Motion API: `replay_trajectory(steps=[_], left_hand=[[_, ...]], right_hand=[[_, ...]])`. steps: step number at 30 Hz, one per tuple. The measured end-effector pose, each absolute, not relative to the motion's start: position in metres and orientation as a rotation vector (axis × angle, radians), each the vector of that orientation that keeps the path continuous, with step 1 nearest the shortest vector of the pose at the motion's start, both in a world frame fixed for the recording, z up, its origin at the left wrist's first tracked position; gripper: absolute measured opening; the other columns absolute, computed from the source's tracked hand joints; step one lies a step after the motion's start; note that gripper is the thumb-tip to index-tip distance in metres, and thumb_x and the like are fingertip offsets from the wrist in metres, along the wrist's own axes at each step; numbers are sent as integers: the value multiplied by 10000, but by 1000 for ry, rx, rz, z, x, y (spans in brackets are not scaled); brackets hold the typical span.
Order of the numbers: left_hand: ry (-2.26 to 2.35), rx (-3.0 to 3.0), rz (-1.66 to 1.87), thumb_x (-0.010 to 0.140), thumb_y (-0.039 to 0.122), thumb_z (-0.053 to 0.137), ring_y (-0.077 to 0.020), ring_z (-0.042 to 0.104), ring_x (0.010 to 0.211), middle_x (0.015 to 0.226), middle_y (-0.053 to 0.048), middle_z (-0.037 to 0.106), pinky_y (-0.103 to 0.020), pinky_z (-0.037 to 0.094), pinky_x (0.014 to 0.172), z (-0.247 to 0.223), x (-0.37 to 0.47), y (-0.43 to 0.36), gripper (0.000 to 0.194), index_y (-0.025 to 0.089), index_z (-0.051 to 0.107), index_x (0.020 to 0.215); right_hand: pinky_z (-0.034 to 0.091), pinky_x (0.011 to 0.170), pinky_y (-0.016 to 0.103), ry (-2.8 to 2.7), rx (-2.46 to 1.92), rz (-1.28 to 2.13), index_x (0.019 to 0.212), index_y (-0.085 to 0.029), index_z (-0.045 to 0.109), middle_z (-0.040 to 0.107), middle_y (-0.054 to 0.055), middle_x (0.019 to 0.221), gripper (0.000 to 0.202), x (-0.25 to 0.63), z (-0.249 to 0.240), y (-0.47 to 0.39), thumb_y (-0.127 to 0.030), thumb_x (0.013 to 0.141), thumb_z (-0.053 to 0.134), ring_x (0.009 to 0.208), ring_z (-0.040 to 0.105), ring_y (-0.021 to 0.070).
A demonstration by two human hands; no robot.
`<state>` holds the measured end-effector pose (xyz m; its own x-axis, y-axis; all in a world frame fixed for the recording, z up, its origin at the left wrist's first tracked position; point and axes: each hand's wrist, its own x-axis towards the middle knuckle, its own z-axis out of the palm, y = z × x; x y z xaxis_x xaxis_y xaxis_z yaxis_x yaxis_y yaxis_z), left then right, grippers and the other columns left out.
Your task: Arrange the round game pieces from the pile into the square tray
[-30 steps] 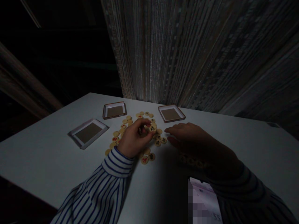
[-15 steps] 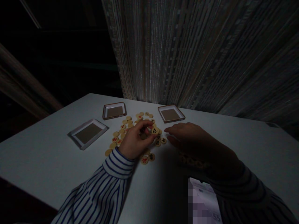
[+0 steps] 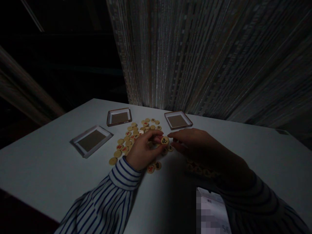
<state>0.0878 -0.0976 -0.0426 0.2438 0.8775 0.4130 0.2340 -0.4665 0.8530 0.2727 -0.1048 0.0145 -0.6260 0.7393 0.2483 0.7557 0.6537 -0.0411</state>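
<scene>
Between the fingertips of my left hand is a round wooden piece with a black character, its marked face showing. My right hand is just to the right, thumb and fingers apart, its fingertips close to that piece with nothing seen between them. Around and under my left hand lie several loose round pieces, some with red or black characters, others plain. A red-marked piece and a black-marked piece lie in front of it. Below my right hand, in shadow, sits a row of pieces.
Three shallow trays stand on the white table: one at the left, one at the back left and one at the back right. A lit phone lies near the front, beside my right sleeve. A curtain hangs behind.
My left hand has moved slightly right with the held piece. My right hand has come a little left, so its fingertips are nearer the piece.
</scene>
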Motion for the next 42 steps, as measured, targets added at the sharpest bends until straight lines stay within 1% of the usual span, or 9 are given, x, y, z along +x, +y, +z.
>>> replay_trajectory(steps=[6,11,15,21,25,29,34,38,42], left_hand=[[949,1769,1235,685,216,650,-134,609,726,754,-12,627,-293,498,742,-41,91,-99,278,167,541,936],[899,1630,1242,649,179,671,-123,612,707,739,-1,631,-269,502,715,-36,93,-101,284,161,543,901],[848,1521,1209,640,172,673,-125,619,690,743,-7,641,-264,511,674,-36,94,-102,298,158,540,907],[796,1351,1184,610,182,691,-124,623,688,749,-16,646,-270,516,668,-38,94,-101,309,154,552,885],[772,1275,1172,603,198,701,-135,634,721,774,-21,661,-282,516,698,-39,95,-100,298,159,563,865],[751,1238,1151,607,205,704,-150,646,751,797,-31,680,-299,516,728,-38,95,-101,289,156,573,860],[748,1203,1169,597,194,716,-146,653,744,789,-28,698,-283,521,722,-35,97,-102,259,152,598,823],[777,1192,1199,591,200,726,-146,654,726,758,-24,700,-280,524,715,-35,99,-103,256,147,614,816],[783,1191,1203,574,218,742,-166,659,749,771,-33,708,-305,528,747,-35,99,-102,269,145,641,811]], right_hand=[[384,626,236,-2658,-1104,-35,1001,-186,588,655,60,851,211,275,12,-103,-243,832,475,746,587,144],[385,633,234,-2641,-1070,17,991,-191,593,657,51,870,202,276,13,-103,-260,833,486,762,589,144],[383,632,232,-2630,-1058,17,999,-185,592,657,53,877,210,277,13,-103,-254,830,488,770,591,144],[377,595,231,-2621,-1119,-31,991,-183,595,658,54,863,226,277,15,-102,-291,822,490,721,582,139],[371,591,235,-2609,-1155,-43,968,-180,599,656,50,833,230,277,17,-103,-318,824,485,712,578,143],[364,602,234,-2608,-1137,-27,973,-174,588,651,49,849,231,277,20,-105,-320,835,475,735,577,146],[351,580,228,-2613,-1115,0,960,-183,577,644,37,827,223,278,21,-105,-336,834,475,721,575,145],[352,593,233,-2606,-1133,15,964,-194,571,644,31,835,202,278,22,-105,-312,812,507,742,577,152],[355,613,235,-2602,-1121,16,987,-192,570,644,38,862,217,277,22,-105,-304,813,506,769,576,155]])
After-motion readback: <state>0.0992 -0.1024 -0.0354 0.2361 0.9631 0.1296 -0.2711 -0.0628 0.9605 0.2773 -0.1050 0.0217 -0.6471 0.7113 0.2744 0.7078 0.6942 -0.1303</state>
